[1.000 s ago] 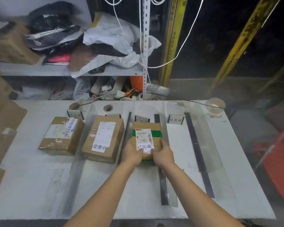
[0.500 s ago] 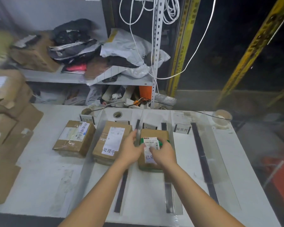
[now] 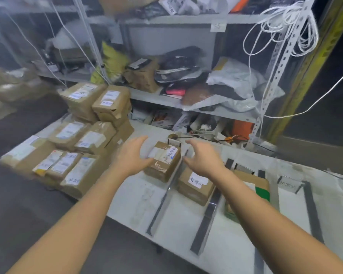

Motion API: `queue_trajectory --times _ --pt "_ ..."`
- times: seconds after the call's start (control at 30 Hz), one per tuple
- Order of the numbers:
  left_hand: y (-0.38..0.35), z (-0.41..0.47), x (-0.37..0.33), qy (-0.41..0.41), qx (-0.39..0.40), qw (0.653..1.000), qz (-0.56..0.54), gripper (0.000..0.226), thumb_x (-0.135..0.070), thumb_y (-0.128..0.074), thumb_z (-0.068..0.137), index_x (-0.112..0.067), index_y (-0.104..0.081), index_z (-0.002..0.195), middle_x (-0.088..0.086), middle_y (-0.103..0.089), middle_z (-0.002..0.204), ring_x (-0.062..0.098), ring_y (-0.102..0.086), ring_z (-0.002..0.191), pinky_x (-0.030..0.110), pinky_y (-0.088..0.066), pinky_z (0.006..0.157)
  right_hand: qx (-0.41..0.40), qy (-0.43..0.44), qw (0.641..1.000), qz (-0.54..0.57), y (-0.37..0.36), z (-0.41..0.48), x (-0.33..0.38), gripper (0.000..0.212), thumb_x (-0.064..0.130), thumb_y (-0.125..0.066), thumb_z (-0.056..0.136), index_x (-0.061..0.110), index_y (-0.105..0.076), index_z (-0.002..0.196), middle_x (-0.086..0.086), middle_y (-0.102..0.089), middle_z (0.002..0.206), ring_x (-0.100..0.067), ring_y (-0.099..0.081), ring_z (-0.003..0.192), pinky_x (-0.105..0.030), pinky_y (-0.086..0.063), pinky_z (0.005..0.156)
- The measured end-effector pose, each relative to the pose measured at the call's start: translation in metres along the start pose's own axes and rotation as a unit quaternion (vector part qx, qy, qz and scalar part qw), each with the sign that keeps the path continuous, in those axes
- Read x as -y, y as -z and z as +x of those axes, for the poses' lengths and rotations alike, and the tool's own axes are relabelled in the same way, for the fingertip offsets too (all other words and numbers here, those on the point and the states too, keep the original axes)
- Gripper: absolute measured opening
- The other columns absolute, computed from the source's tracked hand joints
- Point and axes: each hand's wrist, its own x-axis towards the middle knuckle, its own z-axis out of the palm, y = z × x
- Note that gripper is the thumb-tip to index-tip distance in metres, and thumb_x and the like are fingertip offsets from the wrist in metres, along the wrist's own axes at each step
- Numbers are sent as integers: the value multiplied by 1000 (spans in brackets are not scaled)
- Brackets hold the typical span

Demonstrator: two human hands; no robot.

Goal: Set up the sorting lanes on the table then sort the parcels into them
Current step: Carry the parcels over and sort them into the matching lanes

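On the white table (image 3: 235,240), dark divider strips (image 3: 206,216) mark out lanes. One brown parcel lies in each of three lanes: a taped parcel (image 3: 163,165) in the left lane, a white-labelled parcel (image 3: 194,186) in the second, and a parcel with a green band (image 3: 259,186) in the third, partly behind my right forearm. My left hand (image 3: 132,157) hovers open, just left of the taped parcel. My right hand (image 3: 203,158) is open above the second lane and holds nothing. A pile of several brown parcels (image 3: 81,141) sits at the table's left end.
Small label stands (image 3: 288,183) sit at the far ends of the lanes. Behind the table a metal shelf (image 3: 186,104) holds bags and packages. White cords (image 3: 285,30) hang from a perforated post at the right. Dark floor lies at the lower left.
Both hands have let go of the green-banded parcel and swung left, open in the air. The view has turned left, bringing the parcel pile into sight.
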Motion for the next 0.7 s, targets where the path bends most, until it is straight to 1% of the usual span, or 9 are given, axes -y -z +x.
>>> queue_trajectory --times 0.07,0.13,0.27,0.33,0.4,0.5,0.57,0.63,0.7 --pt "20 -3 46 10 -4 999 31 80 -40 -71 86 -17 -33 153 3 -39 153 22 -37 140 35 -33 110 3 21 999 -36 -12 13 31 55 34 -64 90 19 -48 141 -4 -59 134 -29 -50 128 -46 -47 100" --pt "39 -7 93 24 -15 998 61 78 -40 -68 88 -18 -32 153 2 -40 153 22 -37 140 37 -36 109 4 26 998 -63 -26 24 64 57 34 -64 91 20 -47 143 -2 -57 138 -27 -49 129 -42 -47 100" --pt "73 -10 175 24 -48 991 125 65 -43 -64 88 -24 -41 146 -1 -50 141 23 -47 128 36 -47 91 11 19 996 -91 -56 46 127 56 35 -59 92 22 -45 145 0 -53 144 -25 -46 131 -41 -47 98" --pt "86 -6 211 22 -49 989 140 63 -43 -64 89 -24 -42 144 -2 -51 139 22 -49 126 37 -49 88 9 21 993 -120 -68 58 157 55 36 -57 94 22 -43 145 0 -51 145 -26 -47 131 -41 -46 98" --pt "98 2 244 25 -41 991 129 63 -44 -63 88 -26 -42 144 -3 -52 138 21 -50 124 36 -52 83 3 26 990 -141 -79 70 185 56 37 -56 95 23 -42 147 0 -50 147 -25 -49 130 -41 -46 99" --pt "112 19 282 34 -24 992 117 63 -44 -61 89 -27 -40 145 -4 -50 140 21 -50 124 36 -51 84 5 30 988 -149 -94 90 220 57 38 -56 94 25 -42 147 2 -50 148 -24 -52 127 -41 -50 95" --pt "117 35 303 28 -25 991 127 59 -47 -59 88 -26 -44 141 -3 -53 138 22 -51 122 36 -49 83 6 28 989 -148 -104 108 238 57 40 -56 93 26 -42 147 3 -51 146 -23 -51 128 -42 -51 94" --pt "123 54 322 34 -28 991 130 59 -51 -59 87 -27 -45 139 -2 -53 139 21 -50 124 37 -49 89 4 24 990 -140 -113 130 253 57 41 -56 93 27 -43 146 3 -52 145 -22 -50 129 -42 -52 92" --pt "127 74 338 40 -31 990 133 57 -49 -59 87 -26 -47 138 -2 -51 141 21 -47 128 40 -49 94 3 27 992 -122 -123 153 265 54 41 -57 93 27 -45 144 3 -54 142 -22 -51 128 -40 -52 92"
